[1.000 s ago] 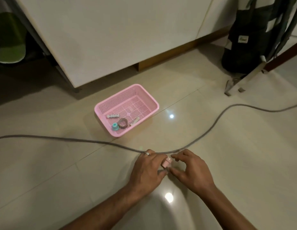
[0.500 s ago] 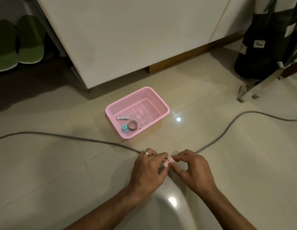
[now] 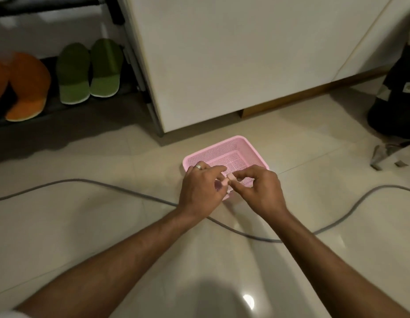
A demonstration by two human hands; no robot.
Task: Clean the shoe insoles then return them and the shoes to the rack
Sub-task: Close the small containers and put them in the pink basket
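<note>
The task's shoes sit on the lower shelf of the shoe rack (image 3: 121, 88) at upper left: a pair of green slippers (image 3: 88, 71) side by side, toes toward the camera, and a pair of orange slippers (image 3: 25, 88) just to their left, cut off in part by the frame edge. No insole can be made out separately from the slippers.

Both hands are raised above the near end of a pink basket (image 3: 224, 152) that stands on the tiled floor (image 3: 84, 226). The left hand (image 3: 200, 187) and the right hand (image 3: 260, 189) meet at a small pale pink object (image 3: 228, 180). The grip of each hand is narrow: thumb and forefinger of each hand pinch the object from opposite sides, with the remaining fingers curled. What the object is cannot be told. A ring (image 3: 198, 166) is worn on one finger of the left hand.

The basket has perforated walls and floor. Its near part is hidden behind the hands, so its contents cannot be told.

A grey cable (image 3: 107, 187) runs across the floor from the left edge, passes under the forearms, and curves up toward the right edge.

Behind the basket stands a white cabinet (image 3: 222, 65), just beside the rack's right upright. A dark bag (image 3: 396, 99) stands at the far right edge.
</note>
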